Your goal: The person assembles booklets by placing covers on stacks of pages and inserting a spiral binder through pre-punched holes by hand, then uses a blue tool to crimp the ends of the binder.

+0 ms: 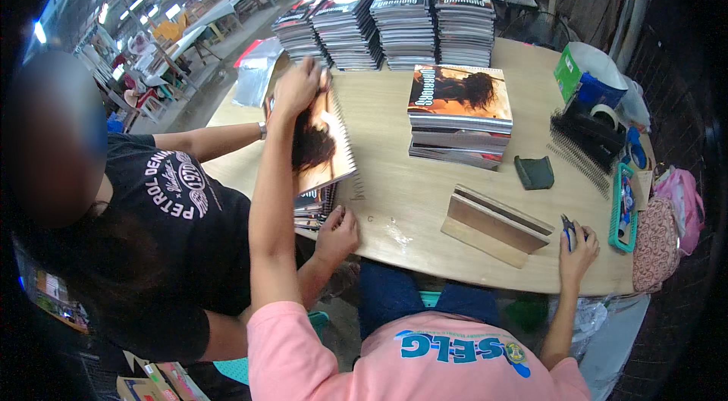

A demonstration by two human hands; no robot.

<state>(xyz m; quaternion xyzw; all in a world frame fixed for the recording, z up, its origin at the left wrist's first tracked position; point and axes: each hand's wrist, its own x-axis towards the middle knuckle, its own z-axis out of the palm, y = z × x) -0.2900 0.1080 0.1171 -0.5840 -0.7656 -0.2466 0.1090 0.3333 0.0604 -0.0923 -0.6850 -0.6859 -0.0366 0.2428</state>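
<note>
My left hand is stretched across to the left, its fingers closed on the top end of a spiral notebook with an orange and black cover. That notebook lies over a stack of more notebooks at the table's left edge. On the right, my right hand rests by the table's front edge, closed around small dark pliers whose jaws point away from me. A co-worker's hand is beside the lower end of the stack, and their other arm, wearing a watch, reaches behind my left forearm.
Another notebook pile stands mid-table, with tall piles behind it. A wooden stand and a dark green block lie nearer. Black binding coils and a teal basket line the right side. A co-worker sits close left.
</note>
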